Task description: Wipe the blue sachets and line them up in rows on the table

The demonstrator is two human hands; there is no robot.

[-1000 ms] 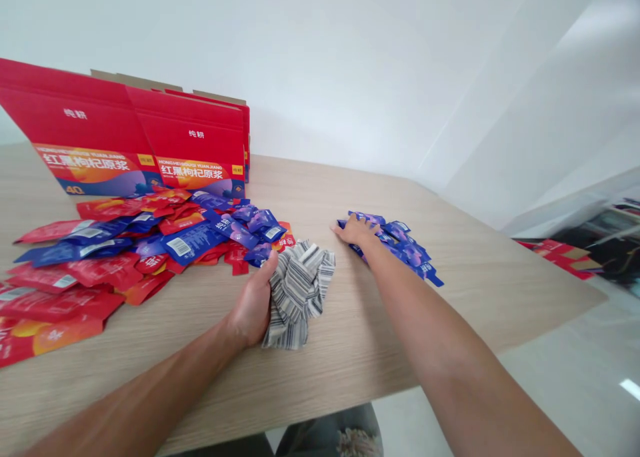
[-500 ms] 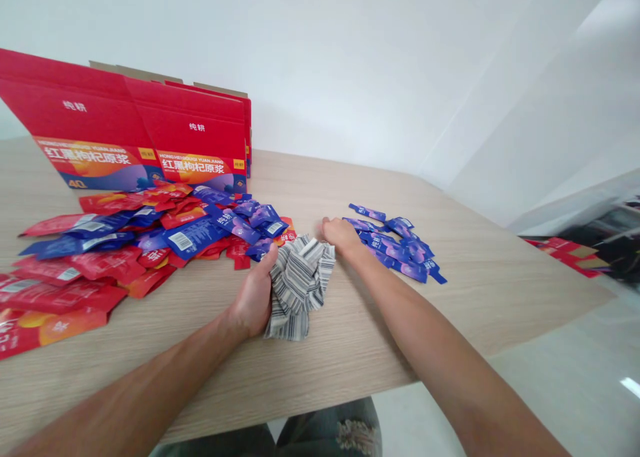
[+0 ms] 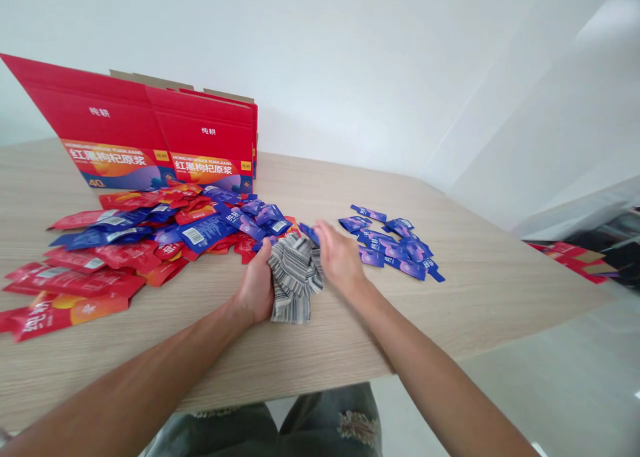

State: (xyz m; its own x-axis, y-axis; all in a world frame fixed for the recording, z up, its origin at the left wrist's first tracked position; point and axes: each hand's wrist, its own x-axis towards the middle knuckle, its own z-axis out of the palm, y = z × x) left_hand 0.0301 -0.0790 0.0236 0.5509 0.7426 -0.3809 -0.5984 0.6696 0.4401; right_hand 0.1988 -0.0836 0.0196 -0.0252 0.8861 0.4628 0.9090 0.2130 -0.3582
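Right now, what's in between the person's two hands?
In the head view: a striped grey cloth against the left hand, and a blue sachet at the right hand.

The bare left forearm (image 3: 170,360) and right forearm (image 3: 425,360) slant inward and forward from below. The left hand (image 3: 257,285) is turned on edge, thumb (image 3: 265,251) pointing forward; the right hand (image 3: 343,257), slightly blurred, is near it with fingers (image 3: 326,236) bent inward.

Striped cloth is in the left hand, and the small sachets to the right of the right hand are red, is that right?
Not quite: the small sachets to the right of the right hand are blue and purple, as the head view shows. The striped cloth is in the left hand.
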